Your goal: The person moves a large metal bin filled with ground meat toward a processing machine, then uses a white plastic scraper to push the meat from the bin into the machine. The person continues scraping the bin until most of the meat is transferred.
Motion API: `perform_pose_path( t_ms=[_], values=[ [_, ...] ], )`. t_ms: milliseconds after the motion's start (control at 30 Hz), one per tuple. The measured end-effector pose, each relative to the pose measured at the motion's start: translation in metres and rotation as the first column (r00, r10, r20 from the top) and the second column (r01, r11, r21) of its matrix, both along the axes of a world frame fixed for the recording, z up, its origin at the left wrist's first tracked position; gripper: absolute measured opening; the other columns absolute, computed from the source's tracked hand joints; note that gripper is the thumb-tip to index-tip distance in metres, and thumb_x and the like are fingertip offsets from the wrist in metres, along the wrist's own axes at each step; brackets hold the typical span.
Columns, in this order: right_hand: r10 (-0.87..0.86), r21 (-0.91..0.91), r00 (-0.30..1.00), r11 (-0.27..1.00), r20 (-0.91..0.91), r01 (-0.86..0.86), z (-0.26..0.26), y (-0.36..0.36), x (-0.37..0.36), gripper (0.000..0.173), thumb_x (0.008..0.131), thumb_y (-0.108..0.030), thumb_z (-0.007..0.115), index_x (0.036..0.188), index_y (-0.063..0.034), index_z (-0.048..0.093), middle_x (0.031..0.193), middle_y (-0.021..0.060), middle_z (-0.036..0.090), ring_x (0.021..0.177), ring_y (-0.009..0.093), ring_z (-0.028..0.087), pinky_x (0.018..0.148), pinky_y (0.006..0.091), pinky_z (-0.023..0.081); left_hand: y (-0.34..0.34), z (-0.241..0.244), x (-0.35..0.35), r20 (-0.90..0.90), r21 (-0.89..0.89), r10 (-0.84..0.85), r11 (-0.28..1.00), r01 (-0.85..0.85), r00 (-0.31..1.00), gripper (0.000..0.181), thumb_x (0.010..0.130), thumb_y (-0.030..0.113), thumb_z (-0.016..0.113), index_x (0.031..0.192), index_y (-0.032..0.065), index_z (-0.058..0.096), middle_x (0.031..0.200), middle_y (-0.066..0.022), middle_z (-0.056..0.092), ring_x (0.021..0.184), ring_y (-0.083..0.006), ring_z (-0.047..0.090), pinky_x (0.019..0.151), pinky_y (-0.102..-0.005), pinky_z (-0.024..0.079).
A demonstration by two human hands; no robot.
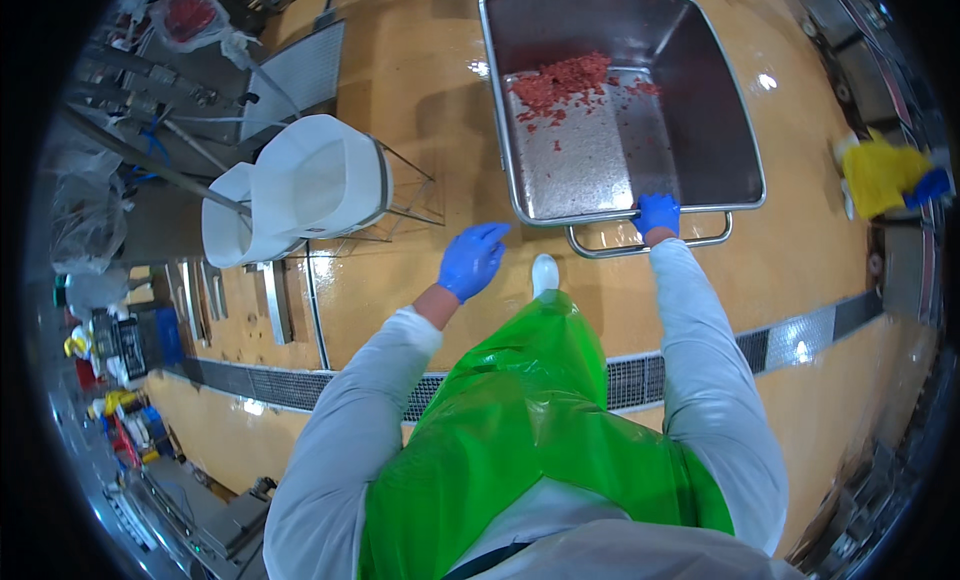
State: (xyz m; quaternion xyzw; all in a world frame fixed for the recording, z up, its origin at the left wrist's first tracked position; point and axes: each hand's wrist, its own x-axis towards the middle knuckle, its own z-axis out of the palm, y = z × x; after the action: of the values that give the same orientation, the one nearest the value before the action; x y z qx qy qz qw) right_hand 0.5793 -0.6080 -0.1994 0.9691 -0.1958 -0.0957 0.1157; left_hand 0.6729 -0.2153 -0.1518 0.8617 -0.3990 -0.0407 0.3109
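Observation:
A stainless steel tub cart (709,122) stands before me, with red ground meat (566,84) scattered on its floor, mostly towards the far left. My right hand (657,215), in a blue glove, is closed over the near rim of the tub. Below that rim a tubular push handle (611,252) sticks out, and my right wrist passes above it. My left hand (472,262), also blue-gloved, is held in the air left of the tub's near corner, holding nothing, its fingers partly spread. Whether its fingertips touch the tub is not clear; they look apart from it.
White plastic bins (330,182) sit on a wire stand (405,205) at the left, beside metal machinery (142,84). A grated floor drain (637,381) crosses the wet floor under me. A person in a yellow apron (881,175) is at the right by steel equipment (904,265).

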Motion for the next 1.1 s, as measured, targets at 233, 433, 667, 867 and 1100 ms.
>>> perform_pose_path(
  t_ms=[233, 433, 667, 867, 1100],
  values=[
    [0.000, 0.072, 1.000, 0.997, 0.022, -0.001, 0.014, -0.016, 0.131, 0.015, 0.078, -0.029, 0.066, 0.089, -0.0194, 0.069, 0.092, 0.0109, 0.068, 0.093, 0.029, 0.064, 0.087, 0.0444, 0.045, 0.104, 0.008, 0.032, -0.106, 0.228, 0.194, 0.959, -0.166, 0.975, 0.029, 0.090, 0.023, 0.056, 0.116, 0.0120, 0.064, 0.113, -0.0134, 0.065, 0.103, -0.0319, 0.060, 0.089, -0.0421, 0.049],
    [0.029, 0.092, 0.999, 0.995, 0.021, -0.030, -0.013, -0.038, 0.220, 0.020, 0.078, -0.024, 0.062, 0.097, -0.0223, 0.069, 0.098, 0.0090, 0.069, 0.100, 0.029, 0.064, 0.102, 0.0530, 0.033, 0.234, 0.016, 0.026, -0.183, 0.415, 0.546, 0.796, -0.440, 0.817, 0.027, 0.091, 0.024, 0.056, 0.113, 0.0113, 0.066, 0.111, -0.0153, 0.065, 0.101, -0.0341, 0.062, 0.087, -0.0428, 0.050],
    [-0.193, -0.054, 0.973, 0.981, -0.130, 0.187, -0.016, -0.005, 0.257, 0.061, 0.080, -0.042, 0.065, 0.137, -0.0306, 0.045, 0.144, 0.0158, 0.039, 0.134, 0.035, 0.036, 0.110, 0.0582, 0.021, 0.383, 0.007, -0.001, -0.255, 0.410, 0.823, 0.567, -0.714, 0.507, 0.030, 0.095, 0.026, 0.055, 0.116, 0.0067, 0.065, 0.110, -0.0157, 0.067, 0.103, -0.0294, 0.064, 0.090, -0.0368, 0.050],
    [-0.120, 0.048, 0.976, 0.992, 0.182, 0.113, -0.117, 0.105, 0.168, 0.094, 0.080, -0.057, 0.064, 0.153, -0.0203, 0.017, 0.153, 0.0261, 0.018, 0.140, 0.045, 0.021, 0.111, 0.0582, 0.020, 0.504, -0.032, 0.160, -0.321, 0.008, 0.820, 0.503, -0.864, 0.474, 0.033, 0.096, 0.029, 0.053, 0.115, 0.0046, 0.065, 0.111, -0.0146, 0.067, 0.104, -0.0256, 0.064, 0.090, -0.0339, 0.048],
    [-0.299, 0.164, 0.878, 0.910, -0.374, 0.380, -0.116, 0.286, 0.002, 0.087, 0.079, -0.050, 0.068, 0.149, -0.0153, 0.029, 0.151, 0.0290, 0.022, 0.138, 0.046, 0.024, 0.112, 0.0509, 0.026, 0.621, -0.148, 0.360, -0.218, 0.603, 0.697, 0.646, -0.468, 0.683, 0.037, 0.094, 0.028, 0.047, 0.121, 0.0065, 0.062, 0.119, -0.0197, 0.062, 0.112, -0.0322, 0.059, 0.098, -0.0397, 0.044]
  ],
)
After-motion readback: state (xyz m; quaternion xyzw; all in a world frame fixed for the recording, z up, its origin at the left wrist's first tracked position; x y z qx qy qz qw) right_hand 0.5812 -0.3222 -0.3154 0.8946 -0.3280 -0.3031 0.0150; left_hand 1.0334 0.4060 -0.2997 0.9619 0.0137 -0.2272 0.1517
